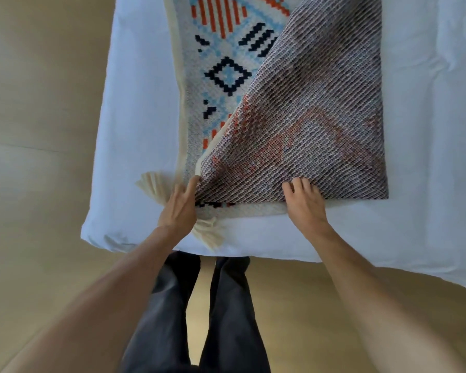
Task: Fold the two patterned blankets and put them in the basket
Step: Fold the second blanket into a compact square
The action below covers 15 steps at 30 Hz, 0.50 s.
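Observation:
A patterned blanket [226, 76] with orange, navy and light-blue shapes lies on a white bed [135, 130]. Its right part is folded over on a slant, showing the grey woven underside [320, 103]. Cream tassels [154, 184] stick out at the near left corner. My left hand [179, 205] lies with straight fingers at the near corner of the folded flap, fingertips at its cream edge. My right hand [304, 203] rests on the flap's near edge, fingers slightly bent on the cloth. Neither a second blanket nor a basket is in view.
The bed's near edge [253, 251] runs just in front of my legs [199, 319], which stand on a tan wooden floor [38, 157]. White bedding extends to the right [428, 130] of the blanket.

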Each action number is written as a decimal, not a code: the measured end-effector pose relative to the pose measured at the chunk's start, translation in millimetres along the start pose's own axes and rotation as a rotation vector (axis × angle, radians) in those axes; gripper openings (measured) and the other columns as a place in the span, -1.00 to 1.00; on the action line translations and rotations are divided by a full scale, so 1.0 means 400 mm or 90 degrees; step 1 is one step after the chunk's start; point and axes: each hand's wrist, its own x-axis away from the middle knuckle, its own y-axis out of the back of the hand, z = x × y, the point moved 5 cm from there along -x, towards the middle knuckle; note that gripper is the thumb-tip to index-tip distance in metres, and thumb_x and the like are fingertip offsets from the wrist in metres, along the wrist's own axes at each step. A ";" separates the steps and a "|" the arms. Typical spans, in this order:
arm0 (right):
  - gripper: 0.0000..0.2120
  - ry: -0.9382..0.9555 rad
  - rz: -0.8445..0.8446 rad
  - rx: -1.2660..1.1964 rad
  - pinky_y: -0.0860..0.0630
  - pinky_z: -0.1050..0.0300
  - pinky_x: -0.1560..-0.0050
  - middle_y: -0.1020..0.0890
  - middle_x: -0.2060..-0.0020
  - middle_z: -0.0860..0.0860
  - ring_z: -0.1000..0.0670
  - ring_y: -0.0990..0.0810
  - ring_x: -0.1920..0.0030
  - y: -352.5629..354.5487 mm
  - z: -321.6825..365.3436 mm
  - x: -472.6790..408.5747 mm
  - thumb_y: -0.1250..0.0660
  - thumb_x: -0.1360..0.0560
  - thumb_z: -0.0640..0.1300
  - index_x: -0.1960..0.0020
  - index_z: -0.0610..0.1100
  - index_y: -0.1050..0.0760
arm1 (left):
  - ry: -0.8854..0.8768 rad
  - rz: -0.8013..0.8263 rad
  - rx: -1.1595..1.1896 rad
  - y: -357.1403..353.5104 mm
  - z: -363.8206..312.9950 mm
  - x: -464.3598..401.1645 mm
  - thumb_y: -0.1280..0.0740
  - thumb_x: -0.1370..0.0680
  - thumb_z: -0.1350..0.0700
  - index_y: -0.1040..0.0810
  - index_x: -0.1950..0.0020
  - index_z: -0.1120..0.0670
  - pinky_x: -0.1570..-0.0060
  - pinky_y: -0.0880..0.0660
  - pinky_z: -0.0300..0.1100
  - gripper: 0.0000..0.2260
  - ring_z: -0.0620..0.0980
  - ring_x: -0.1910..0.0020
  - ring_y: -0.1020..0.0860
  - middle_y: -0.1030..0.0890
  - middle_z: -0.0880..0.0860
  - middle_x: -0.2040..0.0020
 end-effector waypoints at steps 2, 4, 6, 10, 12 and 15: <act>-0.78 0.025 -0.021 -0.005 -0.48 -0.01 0.28 -0.52 0.25 -0.15 -0.16 -0.51 0.23 0.000 -0.009 0.011 -0.35 -0.26 -0.44 0.14 -0.25 -0.46 | 0.003 0.006 0.003 0.010 -0.006 0.007 -0.12 -0.44 0.48 -0.18 -0.46 0.00 0.17 -0.35 -0.06 -0.35 0.18 -0.02 -0.44 -0.39 0.19 -0.08; -0.80 0.045 -0.051 -0.025 -0.50 0.00 0.30 -0.52 0.28 -0.16 -0.16 -0.51 0.26 0.006 -0.026 0.025 -0.32 -0.26 -0.46 0.17 -0.26 -0.47 | 0.011 0.020 0.002 0.024 -0.013 0.022 -0.13 -0.41 0.48 -0.19 -0.45 0.01 0.18 -0.38 -0.02 -0.33 0.20 0.00 -0.45 -0.40 0.21 -0.05; -0.82 0.066 -0.075 -0.045 -0.49 -0.01 0.32 -0.50 0.32 -0.15 -0.16 -0.49 0.29 0.018 -0.042 0.044 -0.26 -0.27 -0.48 0.21 -0.25 -0.44 | 0.021 0.049 -0.013 0.036 -0.012 0.039 -0.16 -0.40 0.47 -0.18 -0.43 0.01 0.21 -0.44 0.04 -0.34 0.22 0.07 -0.48 -0.42 0.22 -0.01; -0.74 0.106 -0.115 -0.031 -0.40 0.04 0.34 -0.47 0.36 -0.11 -0.12 -0.45 0.33 0.039 -0.059 0.091 0.01 -0.37 -0.40 0.24 -0.23 -0.44 | 0.046 0.122 -0.052 0.046 0.005 0.076 -0.22 -0.40 0.42 -0.17 -0.41 0.04 0.29 -0.43 0.02 -0.36 0.18 0.20 -0.48 -0.45 0.19 0.10; -0.76 0.108 -0.111 -0.013 -0.41 0.04 0.34 -0.48 0.35 -0.11 -0.13 -0.46 0.32 0.032 -0.061 0.106 -0.03 -0.37 -0.38 0.24 -0.23 -0.45 | 0.058 0.162 -0.083 0.043 0.019 0.093 -0.23 -0.41 0.40 -0.14 -0.41 0.04 0.30 -0.43 0.00 -0.37 0.16 0.21 -0.48 -0.46 0.18 0.13; -0.82 0.081 -0.005 0.012 -0.46 0.00 0.28 -0.53 0.26 -0.13 -0.14 -0.49 0.24 -0.003 -0.054 0.109 -0.33 -0.24 -0.39 0.18 -0.23 -0.50 | 0.102 0.215 -0.145 0.034 0.038 0.100 -0.23 -0.44 0.34 -0.11 -0.39 0.08 0.28 -0.43 -0.02 -0.43 0.18 0.15 -0.49 -0.44 0.16 0.09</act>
